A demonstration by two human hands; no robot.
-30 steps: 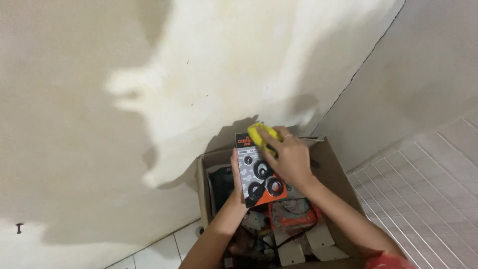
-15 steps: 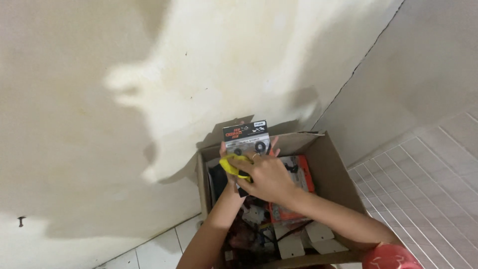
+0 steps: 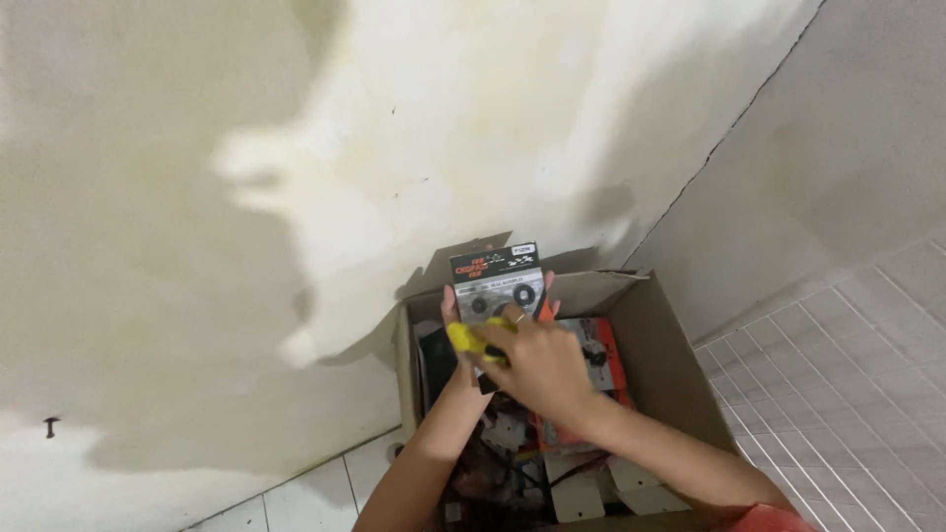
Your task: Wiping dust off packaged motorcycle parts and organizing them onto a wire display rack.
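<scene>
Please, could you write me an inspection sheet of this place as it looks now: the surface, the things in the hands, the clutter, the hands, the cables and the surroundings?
Surface: white tiled floor; an open cardboard box stands on it in the corner.
Things in hand: a flat card pack with black round parts, held upright over the box; a yellow tool across its lower part.
Clutter: the box holds an orange-red pack, white card pieces and dark items, too jumbled to tell apart.
Hands: left hand grips the card pack from behind; right hand holds the yellow tool.
Cables: dark wires seem to lie inside the box.
Surroundings: stained cream wall; a small dark mark low on the left.
</scene>
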